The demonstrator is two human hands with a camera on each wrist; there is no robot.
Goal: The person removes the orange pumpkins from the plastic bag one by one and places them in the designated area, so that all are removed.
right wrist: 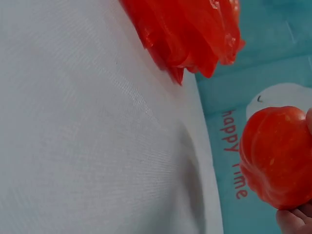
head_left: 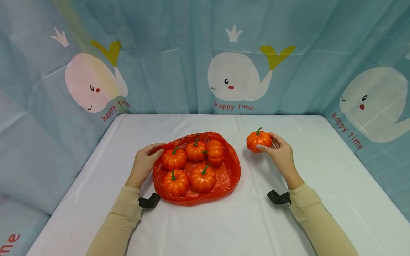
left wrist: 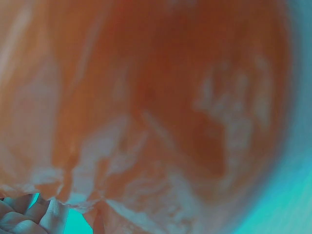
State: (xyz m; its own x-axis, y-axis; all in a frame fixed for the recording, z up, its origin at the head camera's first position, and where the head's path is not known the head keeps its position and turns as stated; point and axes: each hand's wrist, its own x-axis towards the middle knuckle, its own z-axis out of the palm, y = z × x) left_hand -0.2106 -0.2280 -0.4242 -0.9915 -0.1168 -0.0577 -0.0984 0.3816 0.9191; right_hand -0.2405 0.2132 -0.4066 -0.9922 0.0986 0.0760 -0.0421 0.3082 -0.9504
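A red plastic bag [head_left: 235, 174] lies with its mouth spread wide on the white table. Several small orange pumpkins [head_left: 203, 179] with green stems sit inside it, one tipped on its side. At the bag's left rim, my left hand [head_left: 145, 163] pinches the plastic between thumb and fingers. My right hand [head_left: 283, 156] holds another pumpkin [head_left: 255, 140] to the right of the bag, stem up, thumb in front and fingers behind. The right wrist view shows this pumpkin [right wrist: 277, 157] close up, fingers at its edge. Blurred bag plastic [left wrist: 146, 97] fills most of the left wrist view.
The white tablecloth [head_left: 217, 227] covers the table around the bag. A blue curtain [head_left: 179, 81] with whale prints hangs behind and along both sides. Black wrist camera mounts [head_left: 278, 197] stick out inward from both sleeves.
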